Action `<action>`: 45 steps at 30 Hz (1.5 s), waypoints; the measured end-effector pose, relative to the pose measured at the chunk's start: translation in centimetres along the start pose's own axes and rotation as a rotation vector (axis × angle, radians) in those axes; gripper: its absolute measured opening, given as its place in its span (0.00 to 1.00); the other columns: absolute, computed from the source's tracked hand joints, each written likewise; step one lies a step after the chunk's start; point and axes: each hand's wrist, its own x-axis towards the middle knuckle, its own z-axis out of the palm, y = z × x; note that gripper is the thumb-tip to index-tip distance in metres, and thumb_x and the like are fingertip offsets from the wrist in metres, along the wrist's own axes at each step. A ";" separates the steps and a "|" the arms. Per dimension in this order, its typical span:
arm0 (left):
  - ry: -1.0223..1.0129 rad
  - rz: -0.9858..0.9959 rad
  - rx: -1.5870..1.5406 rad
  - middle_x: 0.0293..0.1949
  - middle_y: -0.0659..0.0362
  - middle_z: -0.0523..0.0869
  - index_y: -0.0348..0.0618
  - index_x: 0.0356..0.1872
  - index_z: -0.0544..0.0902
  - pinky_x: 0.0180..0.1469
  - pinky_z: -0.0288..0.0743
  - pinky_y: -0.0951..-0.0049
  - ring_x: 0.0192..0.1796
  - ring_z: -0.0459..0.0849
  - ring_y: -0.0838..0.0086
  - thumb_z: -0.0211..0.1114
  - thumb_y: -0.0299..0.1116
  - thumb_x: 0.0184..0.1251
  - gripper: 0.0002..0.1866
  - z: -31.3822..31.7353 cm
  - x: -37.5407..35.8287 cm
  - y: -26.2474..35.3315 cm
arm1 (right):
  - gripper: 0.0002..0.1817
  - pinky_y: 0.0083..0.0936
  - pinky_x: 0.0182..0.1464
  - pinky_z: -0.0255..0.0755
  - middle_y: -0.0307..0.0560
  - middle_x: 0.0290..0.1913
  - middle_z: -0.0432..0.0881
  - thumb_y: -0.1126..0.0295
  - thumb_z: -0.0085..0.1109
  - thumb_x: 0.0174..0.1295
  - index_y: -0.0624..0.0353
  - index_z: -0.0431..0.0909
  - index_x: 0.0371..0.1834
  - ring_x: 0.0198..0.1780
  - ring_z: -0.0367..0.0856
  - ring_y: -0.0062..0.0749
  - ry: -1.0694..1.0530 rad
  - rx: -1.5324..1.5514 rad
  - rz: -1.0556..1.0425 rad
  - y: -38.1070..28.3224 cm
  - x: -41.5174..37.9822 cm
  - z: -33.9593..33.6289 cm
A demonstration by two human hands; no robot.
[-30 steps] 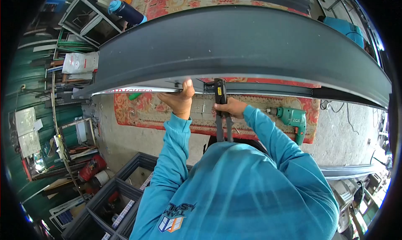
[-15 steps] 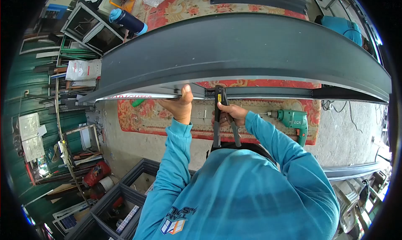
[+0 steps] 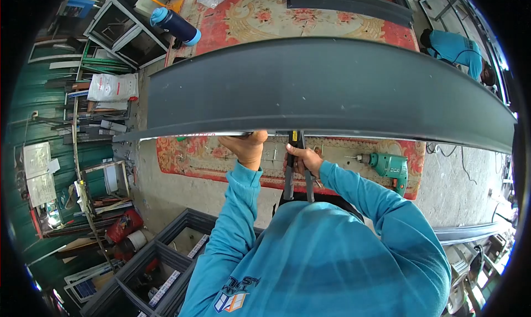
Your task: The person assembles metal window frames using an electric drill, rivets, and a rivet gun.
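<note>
A long dark grey metal frame (image 3: 326, 85) stretches across the view above the patterned carpet. My left hand (image 3: 247, 148) grips its near edge, thumb on the edge and fingers partly hidden behind it. In my right hand (image 3: 306, 159) is a black hand riveter (image 3: 290, 170) with two long grey handles, spread slightly apart and pointing toward my body. The riveter's head passes out of sight under the frame's edge. To the right of this hand, a green power drill (image 3: 387, 165) lies on the carpet, its bit pointing left.
Small metal pieces lie on the red carpet (image 3: 210, 165). Beyond the frame stands a blue bottle (image 3: 176, 27). Another person (image 3: 458, 49) in blue crouches at the far right. Dark frames (image 3: 160, 245) rest on the floor at lower left. Cables (image 3: 456, 156) trail on the concrete.
The frame has tipped toward me, its near edge now lower in view and covering the riveter's head and the rail behind. My left hand has moved slightly right and down with it.
</note>
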 end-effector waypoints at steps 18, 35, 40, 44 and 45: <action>-0.048 -0.016 -0.062 0.38 0.58 0.79 0.34 0.44 0.73 0.43 0.72 0.71 0.37 0.77 0.73 0.71 0.50 0.50 0.30 -0.6 -0.1 -0.3 | 0.23 0.32 0.44 0.81 0.53 0.39 0.84 0.54 0.60 0.67 0.67 0.78 0.50 0.43 0.85 0.38 -0.306 -0.254 0.139 -3.5 -0.9 -3.9; -0.027 -0.061 -0.064 0.36 0.59 0.80 0.34 0.41 0.75 0.38 0.73 0.73 0.35 0.78 0.75 0.73 0.54 0.48 0.32 -0.3 -0.1 -0.7 | 0.25 0.36 0.64 0.72 0.57 0.50 0.81 0.50 0.54 0.70 0.66 0.74 0.52 0.56 0.81 0.45 -0.173 0.088 0.000 0.0 -1.2 -0.5; 0.021 -0.035 -0.073 0.32 0.62 0.82 0.36 0.36 0.78 0.33 0.75 0.75 0.31 0.80 0.78 0.75 0.59 0.46 0.33 0.1 0.1 -0.2 | 0.25 0.34 0.43 0.80 0.55 0.40 0.84 0.49 0.62 0.64 0.66 0.77 0.43 0.38 0.85 0.39 -0.023 0.047 0.012 0.8 0.3 -1.0; 0.037 0.058 -0.024 0.33 0.62 0.81 0.35 0.38 0.78 0.35 0.75 0.74 0.33 0.80 0.77 0.75 0.64 0.46 0.37 -0.3 -0.3 -0.7 | 0.18 0.36 0.31 0.78 0.50 0.26 0.81 0.58 0.67 0.60 0.63 0.78 0.28 0.26 0.82 0.37 0.299 -0.227 0.050 0.6 0.7 1.7; 0.045 0.047 -0.084 0.33 0.62 0.81 0.36 0.39 0.78 0.35 0.75 0.74 0.33 0.80 0.76 0.74 0.65 0.46 0.38 0.0 -0.3 -0.8 | 0.16 0.35 0.24 0.74 0.47 0.19 0.78 0.61 0.68 0.56 0.63 0.78 0.22 0.19 0.79 0.35 0.373 -0.105 -0.042 1.6 1.1 3.2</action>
